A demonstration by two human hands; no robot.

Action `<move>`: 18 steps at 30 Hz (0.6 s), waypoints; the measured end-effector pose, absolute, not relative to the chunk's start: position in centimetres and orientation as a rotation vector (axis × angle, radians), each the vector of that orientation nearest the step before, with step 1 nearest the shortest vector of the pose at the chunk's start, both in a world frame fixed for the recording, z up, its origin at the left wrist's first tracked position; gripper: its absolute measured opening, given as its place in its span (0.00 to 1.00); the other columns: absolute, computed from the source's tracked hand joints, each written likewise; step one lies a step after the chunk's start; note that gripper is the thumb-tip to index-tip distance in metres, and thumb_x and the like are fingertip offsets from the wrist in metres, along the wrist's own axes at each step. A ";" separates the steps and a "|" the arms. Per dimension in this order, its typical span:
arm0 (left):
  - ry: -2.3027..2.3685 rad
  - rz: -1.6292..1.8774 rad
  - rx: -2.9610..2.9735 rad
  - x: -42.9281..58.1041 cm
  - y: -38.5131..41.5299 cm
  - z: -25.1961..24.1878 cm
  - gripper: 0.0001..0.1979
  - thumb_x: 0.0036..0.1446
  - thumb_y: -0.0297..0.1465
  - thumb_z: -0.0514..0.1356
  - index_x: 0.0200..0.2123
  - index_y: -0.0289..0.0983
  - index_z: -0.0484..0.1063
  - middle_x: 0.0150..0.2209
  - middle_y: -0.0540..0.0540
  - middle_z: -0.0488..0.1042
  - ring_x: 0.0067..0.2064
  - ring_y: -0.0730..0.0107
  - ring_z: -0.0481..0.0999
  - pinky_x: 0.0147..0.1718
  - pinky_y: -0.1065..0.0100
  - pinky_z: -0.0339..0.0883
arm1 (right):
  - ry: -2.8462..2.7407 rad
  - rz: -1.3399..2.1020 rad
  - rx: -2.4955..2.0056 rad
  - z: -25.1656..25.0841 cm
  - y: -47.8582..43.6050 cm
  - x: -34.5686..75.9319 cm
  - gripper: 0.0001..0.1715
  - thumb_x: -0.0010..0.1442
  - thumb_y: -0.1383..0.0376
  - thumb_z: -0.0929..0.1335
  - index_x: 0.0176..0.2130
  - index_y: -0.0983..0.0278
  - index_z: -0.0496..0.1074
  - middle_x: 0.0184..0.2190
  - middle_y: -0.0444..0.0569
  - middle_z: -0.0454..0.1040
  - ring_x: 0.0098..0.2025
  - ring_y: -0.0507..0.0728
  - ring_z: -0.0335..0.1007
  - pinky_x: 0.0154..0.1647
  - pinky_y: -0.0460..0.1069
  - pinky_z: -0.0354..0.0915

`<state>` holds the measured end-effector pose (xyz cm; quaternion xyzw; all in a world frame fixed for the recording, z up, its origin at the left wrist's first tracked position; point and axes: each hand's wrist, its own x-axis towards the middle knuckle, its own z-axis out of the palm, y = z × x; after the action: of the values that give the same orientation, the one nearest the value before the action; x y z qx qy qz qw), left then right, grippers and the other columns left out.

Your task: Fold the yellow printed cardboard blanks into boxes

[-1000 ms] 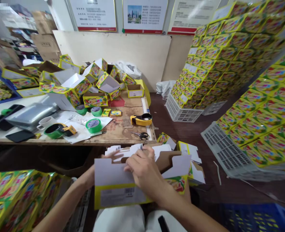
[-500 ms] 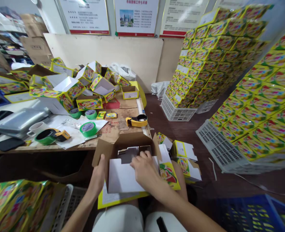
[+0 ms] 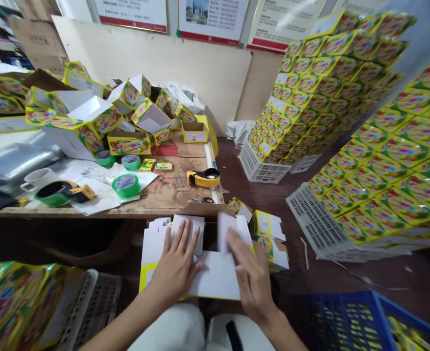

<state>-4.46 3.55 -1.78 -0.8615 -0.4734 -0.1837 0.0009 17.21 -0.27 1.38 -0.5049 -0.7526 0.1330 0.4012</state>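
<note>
Lying flat with its fingers spread apart, the left hand point(image 3: 178, 256) rests on a white flap point(image 3: 197, 225) of the box point(image 3: 216, 278). That box sits right under both hands, above the person's knees point(image 3: 171, 326), a dark gap showing between the two palms. The right hand point(image 3: 253, 278) has its fingertips at the other flap point(image 3: 225, 235), which is blurred; from here I can't tell whether they are clamped on it or only touching. Just past the right hand, on its outer side, lie more cartons point(image 3: 273, 243); farther out from it stands a blue crate point(image 3: 383, 317). Straight beyond both hands is the table point(image 3: 163, 209), with scissors point(image 3: 205, 199) near its edge and a yellow dispenser point(image 3: 205, 179) behind them. Beyond the left hand, on the outer side, are green tape point(image 3: 127, 191) and a mug point(image 3: 41, 179).
</note>
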 end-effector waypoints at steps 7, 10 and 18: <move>-1.352 -0.593 -2.941 -4.1 3.5 -0.4 0.30 0.61 0.45 0.52 0.64 0.52 0.49 0.68 0.42 0.38 0.67 0.42 0.38 0.59 0.37 0.33 | -1.489 0.375 -1.299 4.1 5.8 17.0 0.21 0.67 0.57 0.54 0.44 0.59 0.72 0.45 0.50 0.73 0.51 0.58 0.67 0.53 0.57 0.61; -1.468 -0.876 -2.945 -4.6 3.2 -0.6 0.22 0.61 0.39 0.53 0.58 0.46 0.62 0.66 0.42 0.51 0.67 0.48 0.46 0.62 0.43 0.37 | -1.729 0.623 -1.250 5.8 8.7 17.5 0.26 0.66 0.53 0.54 0.31 0.60 0.73 0.47 0.49 0.71 0.52 0.58 0.65 0.55 0.57 0.57; -2.636 -2.328 -2.027 -6.7 3.0 -5.3 0.19 0.60 0.42 0.53 0.50 0.36 0.63 0.54 0.39 0.66 0.58 0.55 0.63 0.59 0.55 0.53 | -2.234 0.096 -1.615 1.3 7.3 15.7 0.16 0.50 0.60 0.73 0.31 0.61 0.62 0.42 0.51 0.66 0.48 0.64 0.60 0.47 0.58 0.58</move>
<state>-6.74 3.00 -5.25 -0.4477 -0.5823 -0.5142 -0.4429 15.70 7.32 1.27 -0.5748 -0.7951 0.0340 0.1906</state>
